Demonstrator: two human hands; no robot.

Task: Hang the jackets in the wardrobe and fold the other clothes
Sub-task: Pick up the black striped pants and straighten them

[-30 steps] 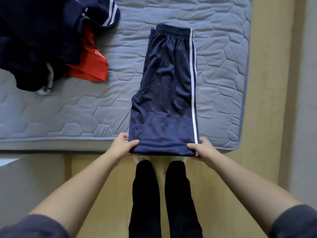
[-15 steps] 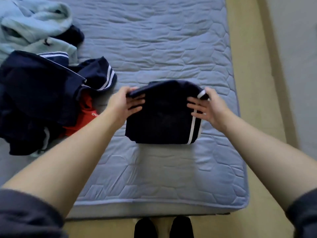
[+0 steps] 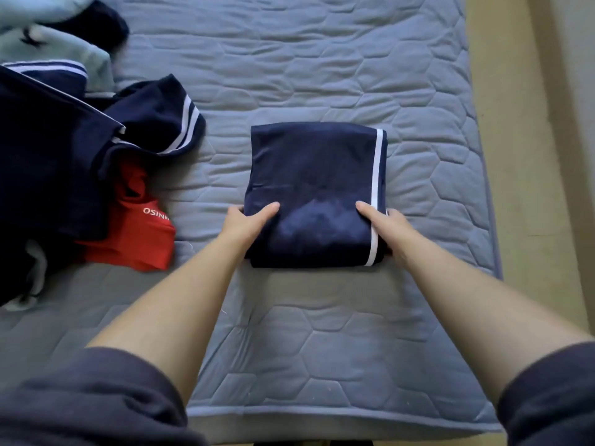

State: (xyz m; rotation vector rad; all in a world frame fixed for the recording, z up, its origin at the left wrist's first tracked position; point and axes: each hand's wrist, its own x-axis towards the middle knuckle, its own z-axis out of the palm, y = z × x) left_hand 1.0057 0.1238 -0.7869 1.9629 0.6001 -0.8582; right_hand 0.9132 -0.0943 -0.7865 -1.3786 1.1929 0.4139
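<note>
Navy trousers (image 3: 314, 175) with a white side stripe lie folded into a compact square on the grey quilted mattress (image 3: 322, 349). My left hand (image 3: 246, 225) grips the square's near left edge, thumb on top. At the near right edge my right hand (image 3: 384, 228) holds it beside the stripe, thumb on top too. A pile of unfolded clothes sits at the left: a navy jacket (image 3: 58, 149) with white stripes, a red garment (image 3: 135, 230) with white lettering, and a pale mint garment (image 3: 48, 43) at the far left corner.
The mattress's right edge runs along a strip of beige floor (image 3: 521, 156) and a wall. Its near edge is just below my arms. Dark sleeves cover my upper arms at the bottom corners.
The trousers went from lying long at the mattress's edge to a folded square. My hands carried the fold over and now hold its near edge; the view shifted closer over the mattress.
</note>
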